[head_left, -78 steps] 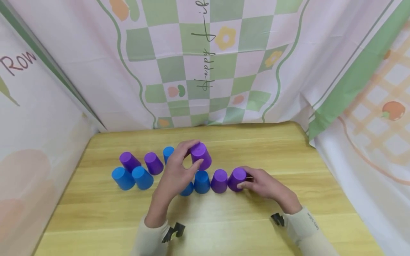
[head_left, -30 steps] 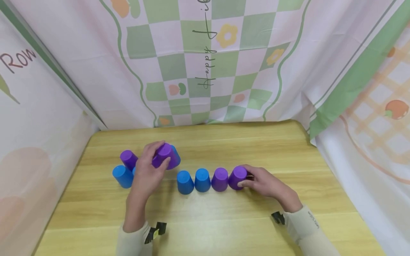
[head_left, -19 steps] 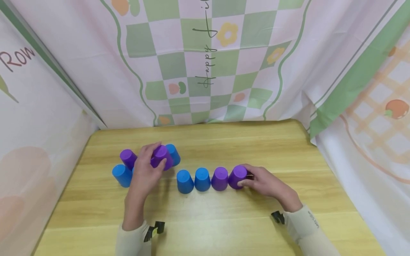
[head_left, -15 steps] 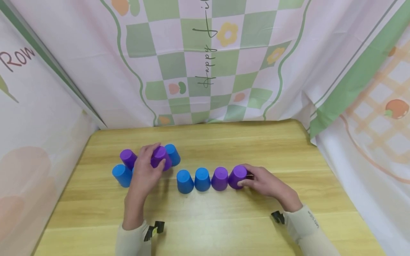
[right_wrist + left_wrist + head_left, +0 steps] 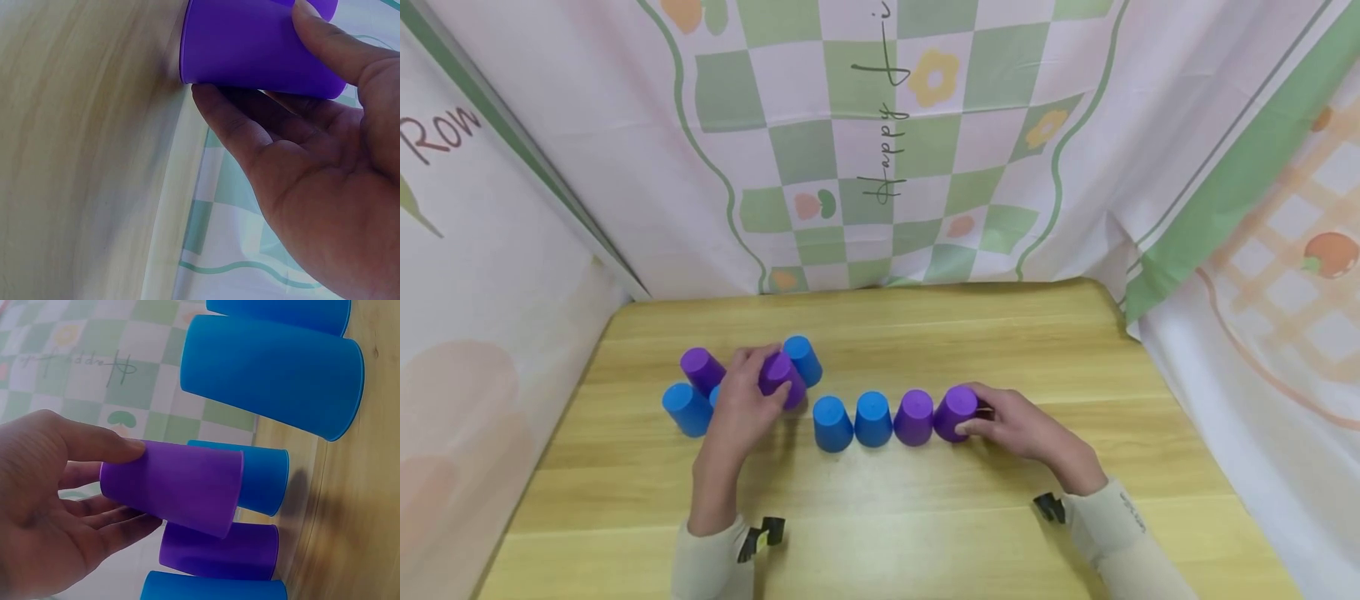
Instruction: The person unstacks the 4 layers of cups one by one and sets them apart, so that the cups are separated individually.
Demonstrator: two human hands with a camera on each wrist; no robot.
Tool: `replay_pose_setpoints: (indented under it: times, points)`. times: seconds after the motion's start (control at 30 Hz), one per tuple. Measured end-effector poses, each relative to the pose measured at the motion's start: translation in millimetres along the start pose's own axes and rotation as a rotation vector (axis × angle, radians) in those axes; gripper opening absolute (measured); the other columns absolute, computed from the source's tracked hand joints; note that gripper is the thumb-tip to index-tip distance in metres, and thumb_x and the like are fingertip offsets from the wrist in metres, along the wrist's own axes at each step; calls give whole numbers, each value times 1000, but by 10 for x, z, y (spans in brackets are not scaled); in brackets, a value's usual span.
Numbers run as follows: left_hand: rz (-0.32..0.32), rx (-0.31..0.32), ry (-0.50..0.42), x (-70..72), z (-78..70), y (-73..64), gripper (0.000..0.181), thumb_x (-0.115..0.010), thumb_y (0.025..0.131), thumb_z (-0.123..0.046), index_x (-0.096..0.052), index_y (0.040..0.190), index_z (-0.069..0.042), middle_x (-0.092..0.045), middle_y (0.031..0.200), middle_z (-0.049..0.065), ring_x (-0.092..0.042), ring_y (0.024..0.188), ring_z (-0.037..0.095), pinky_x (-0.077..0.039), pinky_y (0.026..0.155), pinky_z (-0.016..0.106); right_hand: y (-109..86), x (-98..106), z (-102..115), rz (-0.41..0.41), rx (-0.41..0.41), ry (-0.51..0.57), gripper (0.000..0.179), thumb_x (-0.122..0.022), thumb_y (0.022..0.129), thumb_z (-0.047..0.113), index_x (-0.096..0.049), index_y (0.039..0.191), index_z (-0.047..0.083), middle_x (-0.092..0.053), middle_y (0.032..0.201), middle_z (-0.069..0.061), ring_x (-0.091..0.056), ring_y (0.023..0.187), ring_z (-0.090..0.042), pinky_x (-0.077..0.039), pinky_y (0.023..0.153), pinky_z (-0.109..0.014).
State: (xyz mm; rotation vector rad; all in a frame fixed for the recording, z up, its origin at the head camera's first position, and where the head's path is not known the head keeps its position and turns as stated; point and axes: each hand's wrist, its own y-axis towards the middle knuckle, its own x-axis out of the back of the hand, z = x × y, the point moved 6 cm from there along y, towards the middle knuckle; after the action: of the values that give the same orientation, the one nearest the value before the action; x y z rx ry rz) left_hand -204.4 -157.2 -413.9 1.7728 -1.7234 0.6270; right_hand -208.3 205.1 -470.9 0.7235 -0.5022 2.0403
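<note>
My left hand (image 5: 743, 408) grips an upside-down purple cup (image 5: 780, 382) between thumb and fingers, just in front of a blue cup (image 5: 802, 362). In the left wrist view the rim of this purple cup (image 5: 172, 487) points toward the table, and another purple cup (image 5: 219, 552) shows behind it. My right hand (image 5: 1024, 429) holds the purple cup (image 5: 953, 414) at the right end of a front row. Beside that cup, in line, stand a purple cup (image 5: 913, 419) and two blue cups (image 5: 873, 421). The right wrist view shows thumb and fingers around the purple cup (image 5: 250, 50).
Farther left stand a purple cup (image 5: 702, 371) and a blue cup (image 5: 687, 410), with one more blue cup (image 5: 713, 396) mostly hidden by my left hand. The wooden table (image 5: 925, 517) ends at a patterned curtain (image 5: 925, 167) behind.
My left hand has carried its purple cup leftward from over the front row to the left-hand group, then lowered it slightly. My right hand stays on its cup.
</note>
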Motion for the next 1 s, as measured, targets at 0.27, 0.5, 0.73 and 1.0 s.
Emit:
replay_pose_setpoints:
  times: [0.27, 0.5, 0.73, 1.0]
  points:
    - [58, 31, 53, -55, 46, 3, 54, -66, 93, -14, -47, 142, -9, -42, 140, 17, -51, 125, 40, -47, 100, 57, 8, -6, -14, 1, -8, -3, 34, -66, 91, 40, -60, 122, 28, -67, 108, 11, -64, 103, -9, -54, 90, -32]
    - [69, 28, 86, -78, 59, 2, 53, -66, 92, -14, -47, 141, -5, -44, 137, 17, -52, 123, 39, -47, 100, 55, 7, -7, -15, -2, -8, 2, 32, -67, 90, 41, -61, 119, 29, -68, 107, 12, -64, 101, -9, -54, 90, -32]
    - [97, 73, 108, -123, 96, 14, 54, -65, 92, -12, -47, 143, -6, -43, 139, 17, -51, 124, 39, -47, 100, 56, 9, -11, -35, -5, -1, 8, 32, -67, 90, 41, -61, 119, 29, -68, 106, 11, -64, 100, -9, -54, 89, -32]
    - [95, 68, 128, -153, 120, 32, 52, -67, 91, -9, -50, 140, -2, -46, 132, 16, -52, 120, 38, -49, 99, 55, 11, -11, -33, -3, -4, 6, 33, -67, 90, 41, -61, 119, 28, -68, 106, 12, -64, 101, -9, -54, 89, -32]
